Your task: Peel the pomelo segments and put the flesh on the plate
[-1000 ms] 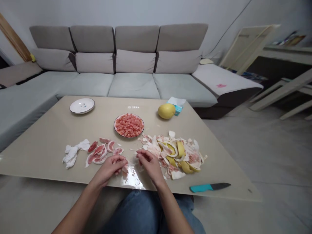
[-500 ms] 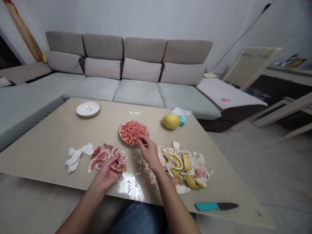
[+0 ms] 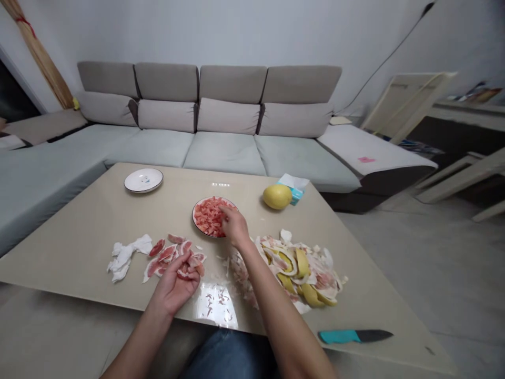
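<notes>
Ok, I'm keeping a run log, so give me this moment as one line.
left hand: holds pink pomelo flesh | right hand: at diced pomelo on plate

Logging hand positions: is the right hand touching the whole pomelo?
Apart. The head view shows the right hand at the pulp plate, tabletop between it and the whole pomelo.

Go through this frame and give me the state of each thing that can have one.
left hand: curled around a pink pomelo segment
right hand: fingers pressing into the chopped pomelo flesh
dark-rimmed plate: heaped with that flesh
whole pomelo: unpeeled
pomelo peel pile: torn up, heaped
kitchen knife: lying flat, untouched
white plate: lying flat
tissue: crumpled
</notes>
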`<state>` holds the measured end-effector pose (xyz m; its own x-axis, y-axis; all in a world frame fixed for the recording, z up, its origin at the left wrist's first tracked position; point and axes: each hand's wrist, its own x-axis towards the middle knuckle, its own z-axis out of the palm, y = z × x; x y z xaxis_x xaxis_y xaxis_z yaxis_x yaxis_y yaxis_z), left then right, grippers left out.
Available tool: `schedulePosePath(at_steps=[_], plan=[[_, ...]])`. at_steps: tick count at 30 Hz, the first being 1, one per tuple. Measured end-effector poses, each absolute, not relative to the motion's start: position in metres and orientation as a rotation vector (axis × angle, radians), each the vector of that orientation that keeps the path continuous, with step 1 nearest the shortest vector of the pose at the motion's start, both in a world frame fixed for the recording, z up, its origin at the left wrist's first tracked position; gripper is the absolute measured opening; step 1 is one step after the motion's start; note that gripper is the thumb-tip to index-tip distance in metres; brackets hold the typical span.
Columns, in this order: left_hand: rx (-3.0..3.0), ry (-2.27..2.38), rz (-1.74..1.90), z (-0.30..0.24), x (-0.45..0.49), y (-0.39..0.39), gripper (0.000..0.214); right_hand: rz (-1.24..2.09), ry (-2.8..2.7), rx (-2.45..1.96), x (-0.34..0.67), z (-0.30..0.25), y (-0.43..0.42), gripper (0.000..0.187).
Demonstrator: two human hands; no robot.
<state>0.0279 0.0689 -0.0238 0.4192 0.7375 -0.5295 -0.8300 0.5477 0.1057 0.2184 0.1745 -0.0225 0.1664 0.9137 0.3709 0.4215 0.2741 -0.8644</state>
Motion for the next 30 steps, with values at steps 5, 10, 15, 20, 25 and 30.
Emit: schedulePosePath(at_steps=[5,10,15,20,25,30], plan=[[-0.163,0.576,1.011,-0.023,0.029,0.070,0.020,0.644,-1.454,-1.318,0.210,-0.021,0.120,0.021],[-0.098,0.596,1.016,-0.030,0.048,0.067,0.021,0.979,-1.369,-1.307,0.190,-0.031,0.036,0.029],[0.042,0.636,1.015,-0.034,0.059,0.056,0.010,0.986,-1.112,-1.347,0.192,-0.043,0.015,0.020],[0.190,0.679,1.068,-0.033,0.057,0.050,0.011,1.023,-1.090,-1.272,0.205,-0.045,0.010,0.019],[0.243,0.690,1.084,-0.034,0.060,0.050,0.013,1.110,-1.078,-1.195,0.208,-0.043,0.003,0.019],[0.218,0.737,1.105,-0.027,0.063,0.049,0.013,1.295,-0.936,-1.060,0.210,-0.042,0.003,0.026]])
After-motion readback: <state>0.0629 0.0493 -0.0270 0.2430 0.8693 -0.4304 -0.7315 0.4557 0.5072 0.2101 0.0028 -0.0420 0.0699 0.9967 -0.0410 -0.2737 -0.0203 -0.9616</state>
